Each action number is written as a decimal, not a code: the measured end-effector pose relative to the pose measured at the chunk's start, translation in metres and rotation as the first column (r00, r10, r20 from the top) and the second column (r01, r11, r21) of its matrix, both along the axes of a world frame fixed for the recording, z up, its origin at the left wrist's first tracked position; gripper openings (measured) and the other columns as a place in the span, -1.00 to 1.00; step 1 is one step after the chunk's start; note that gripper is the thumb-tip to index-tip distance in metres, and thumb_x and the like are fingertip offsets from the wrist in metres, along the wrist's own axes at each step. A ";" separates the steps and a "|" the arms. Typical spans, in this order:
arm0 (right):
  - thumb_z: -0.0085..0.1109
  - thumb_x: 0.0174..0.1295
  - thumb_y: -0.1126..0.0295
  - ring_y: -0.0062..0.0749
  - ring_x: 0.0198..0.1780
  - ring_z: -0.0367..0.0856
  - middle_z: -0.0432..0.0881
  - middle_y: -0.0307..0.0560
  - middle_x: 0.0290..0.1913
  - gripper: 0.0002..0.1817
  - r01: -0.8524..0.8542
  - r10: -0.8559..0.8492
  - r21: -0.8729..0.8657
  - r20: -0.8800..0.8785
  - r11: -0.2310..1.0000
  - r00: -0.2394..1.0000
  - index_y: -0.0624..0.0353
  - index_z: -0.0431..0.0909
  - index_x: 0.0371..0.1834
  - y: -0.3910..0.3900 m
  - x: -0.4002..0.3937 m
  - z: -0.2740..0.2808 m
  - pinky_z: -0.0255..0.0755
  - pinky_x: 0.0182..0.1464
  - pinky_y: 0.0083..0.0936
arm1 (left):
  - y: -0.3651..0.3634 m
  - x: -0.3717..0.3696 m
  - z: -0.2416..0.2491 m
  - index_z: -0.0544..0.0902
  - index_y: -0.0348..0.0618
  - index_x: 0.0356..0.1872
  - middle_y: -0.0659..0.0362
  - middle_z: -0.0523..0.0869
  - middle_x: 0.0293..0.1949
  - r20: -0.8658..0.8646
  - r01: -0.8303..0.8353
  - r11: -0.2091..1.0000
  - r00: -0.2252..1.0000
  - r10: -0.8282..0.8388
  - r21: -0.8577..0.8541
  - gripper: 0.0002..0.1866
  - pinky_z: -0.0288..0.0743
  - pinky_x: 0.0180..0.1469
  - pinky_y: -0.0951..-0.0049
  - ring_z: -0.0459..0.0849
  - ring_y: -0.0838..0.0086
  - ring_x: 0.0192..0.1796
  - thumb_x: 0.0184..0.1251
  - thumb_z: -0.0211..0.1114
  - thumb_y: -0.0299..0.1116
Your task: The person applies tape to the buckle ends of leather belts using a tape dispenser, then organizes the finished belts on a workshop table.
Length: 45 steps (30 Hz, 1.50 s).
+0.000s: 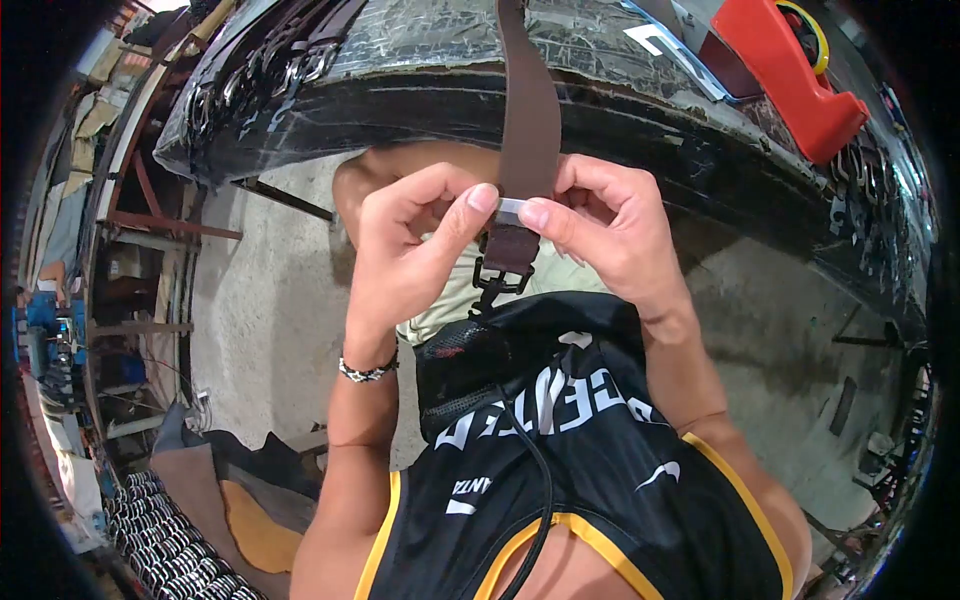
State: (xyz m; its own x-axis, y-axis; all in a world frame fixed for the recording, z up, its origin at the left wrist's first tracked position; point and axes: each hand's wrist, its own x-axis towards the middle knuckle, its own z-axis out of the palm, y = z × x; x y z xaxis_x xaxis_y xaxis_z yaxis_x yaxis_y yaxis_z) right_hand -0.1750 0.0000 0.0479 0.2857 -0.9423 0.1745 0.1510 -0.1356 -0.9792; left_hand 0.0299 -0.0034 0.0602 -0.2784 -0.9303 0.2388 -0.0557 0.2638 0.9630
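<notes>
The left hand and the right hand pinched a pale strip between thumbs and fingers, across the front of the brown belt. Its dark buckle hung just below them, near the person's lap. The belt came down over the near edge of the desk, between several dark straps and a red tape dispenser.

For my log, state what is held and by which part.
The left hand and right hand pinch the brown belt near its buckle, at the pale band.
</notes>
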 end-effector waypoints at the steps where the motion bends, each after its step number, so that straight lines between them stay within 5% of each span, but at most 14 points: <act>1: 0.38 0.31 0.39 -0.89 -0.43 0.31 0.47 -0.48 -0.45 -0.81 0.003 -0.003 0.002 0.013 1.000 1.000 0.25 0.57 -0.35 0.000 0.001 0.001 0.18 -0.44 -0.81 | 0.000 0.000 -0.006 0.66 -0.36 -0.27 0.29 0.70 -0.39 -0.044 0.009 1.000 0.999 -0.009 -0.006 -0.82 0.43 -0.31 0.69 0.58 0.74 -0.33 0.45 0.33 -0.40; 14: 0.31 0.33 0.48 -0.78 -0.27 0.54 0.66 -0.31 -0.26 -0.83 -0.067 0.063 0.033 0.129 0.997 0.990 0.33 0.63 -0.10 0.003 0.005 0.001 0.51 -0.21 -0.72 | 0.013 -0.014 -0.007 0.65 -0.33 -0.24 0.32 0.67 -0.38 -0.083 -0.065 0.997 0.995 0.061 -0.047 -0.86 0.43 -0.32 0.71 0.57 0.76 -0.33 0.47 0.30 -0.43; 26: 0.25 0.38 0.40 -0.81 -0.41 0.38 0.56 -0.37 -0.40 -0.84 -0.135 0.136 0.009 -0.067 0.991 0.989 0.29 0.68 -0.17 0.002 -0.004 0.006 0.29 -0.42 -0.70 | 0.017 -0.013 -0.010 0.65 -0.33 -0.23 0.30 0.68 -0.39 -0.146 -0.060 0.998 0.987 0.064 0.029 -0.85 0.38 -0.36 0.71 0.54 0.76 -0.36 0.48 0.30 -0.42; 32: 0.26 0.37 0.40 -0.72 -0.41 0.49 0.59 -0.27 -0.41 -0.83 -0.314 0.306 0.073 0.103 0.947 0.946 0.33 0.67 -0.19 -0.010 -0.020 -0.010 0.34 -0.41 -0.69 | 0.013 -0.009 -0.015 0.66 -0.34 -0.23 0.29 0.69 -0.37 -0.173 -0.063 0.997 0.983 0.068 0.036 -0.85 0.41 -0.34 0.70 0.56 0.75 -0.35 0.48 0.30 -0.42; 45: 0.26 0.39 0.34 -0.70 -0.50 0.49 0.59 -0.22 -0.54 -0.74 -0.245 0.244 0.014 0.052 0.969 0.968 0.33 0.64 -0.37 -0.009 -0.014 -0.015 0.32 -0.47 -0.69 | 0.012 -0.009 -0.025 0.68 -0.33 -0.21 0.29 0.71 -0.35 -0.248 -0.016 0.995 0.968 0.041 0.101 -0.86 0.44 -0.29 0.69 0.57 0.74 -0.32 0.49 0.30 -0.43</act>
State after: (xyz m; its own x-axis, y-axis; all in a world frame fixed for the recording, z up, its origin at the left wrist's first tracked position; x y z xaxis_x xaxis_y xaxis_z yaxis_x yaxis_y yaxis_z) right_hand -0.1890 -0.0092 0.0330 0.4993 -0.8484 0.1759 0.2256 -0.0687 -0.9718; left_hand 0.0212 0.0085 0.0354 -0.1948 -0.9592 0.2050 0.1839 0.1696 0.9682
